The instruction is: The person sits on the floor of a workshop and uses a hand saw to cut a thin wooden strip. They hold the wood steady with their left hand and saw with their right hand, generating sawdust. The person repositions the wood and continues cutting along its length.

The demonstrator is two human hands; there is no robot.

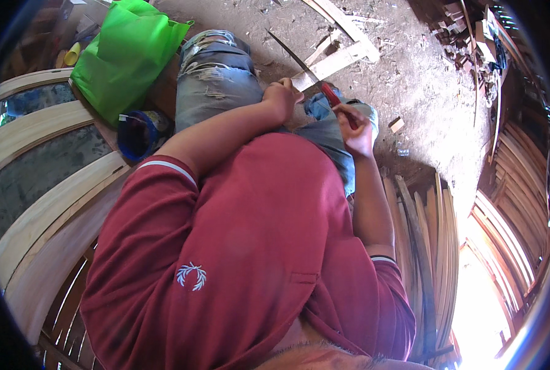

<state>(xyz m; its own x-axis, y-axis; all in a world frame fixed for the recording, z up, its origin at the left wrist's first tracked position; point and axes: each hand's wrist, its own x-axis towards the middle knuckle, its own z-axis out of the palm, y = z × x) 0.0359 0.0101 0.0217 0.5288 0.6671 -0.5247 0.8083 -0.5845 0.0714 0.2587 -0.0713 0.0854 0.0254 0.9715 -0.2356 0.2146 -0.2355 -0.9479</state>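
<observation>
A long tool with a narrow dark blade and a red handle (330, 95) is in my right hand (356, 128), whose fingers are wrapped round the handle. Its blade points away and to the left, over the floor. Whether it is a knife, a file or a saw I cannot make out. My left hand (280, 100) rests by my left knee with its fingers curled and the thumb toward the right. Just beyond those fingers lies the near end of a pale wooden board (330, 66); whether they grip it is hidden.
At the left stand a bright green bag (124, 58), a dark blue bucket (140, 134) and pale wooden frames (31, 132). Long wooden strips (432, 246) lie at my right. A small wood block (396, 124) sits on the dirt floor (438, 132), with scrap wood (457, 31) farther off.
</observation>
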